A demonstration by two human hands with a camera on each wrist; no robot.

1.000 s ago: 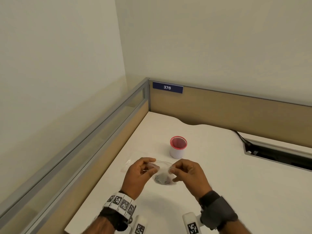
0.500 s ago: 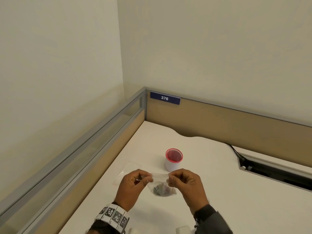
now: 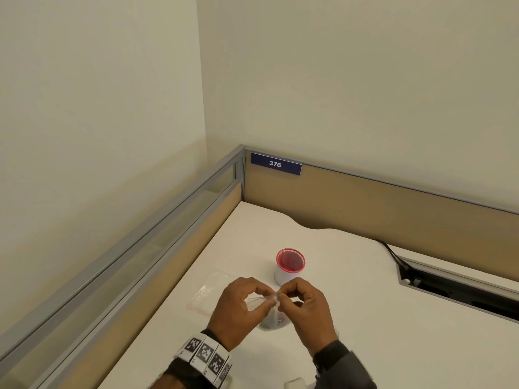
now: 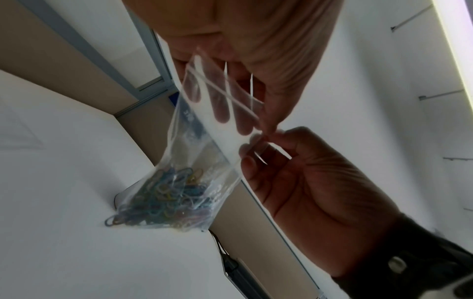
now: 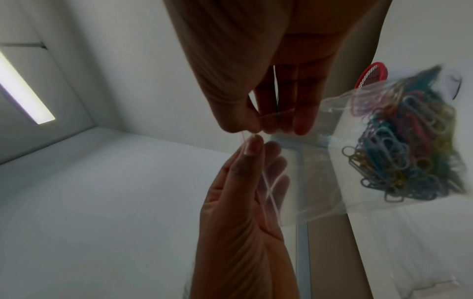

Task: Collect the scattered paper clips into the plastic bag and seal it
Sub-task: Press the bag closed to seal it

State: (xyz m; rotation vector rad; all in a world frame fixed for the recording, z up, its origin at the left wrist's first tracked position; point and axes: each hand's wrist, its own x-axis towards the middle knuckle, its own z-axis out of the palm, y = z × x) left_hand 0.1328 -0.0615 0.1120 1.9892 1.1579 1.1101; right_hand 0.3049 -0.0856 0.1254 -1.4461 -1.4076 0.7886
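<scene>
A small clear zip bag (image 3: 259, 301) hangs between my two hands just above the white desk (image 3: 365, 318). A heap of coloured paper clips (image 4: 166, 198) fills its bottom (image 5: 404, 149). My left hand (image 3: 269, 298) pinches the bag's top strip between thumb and fingers, its fingers lying behind the plastic (image 4: 225, 113). My right hand (image 3: 282, 297) pinches the same strip right next to it, fingertips almost touching (image 5: 252, 133). I cannot see any loose clips on the desk.
A white cup with a red mesh rim (image 3: 290, 266) stands just behind the hands. A second, flat empty plastic bag (image 3: 209, 292) lies on the desk to the left. Partition walls close the desk's left and back; a cable slot (image 3: 455, 293) runs at right.
The two pinches were at opposite ends of the bag's top; now they have come together on the strip. The head view has tilted upward.
</scene>
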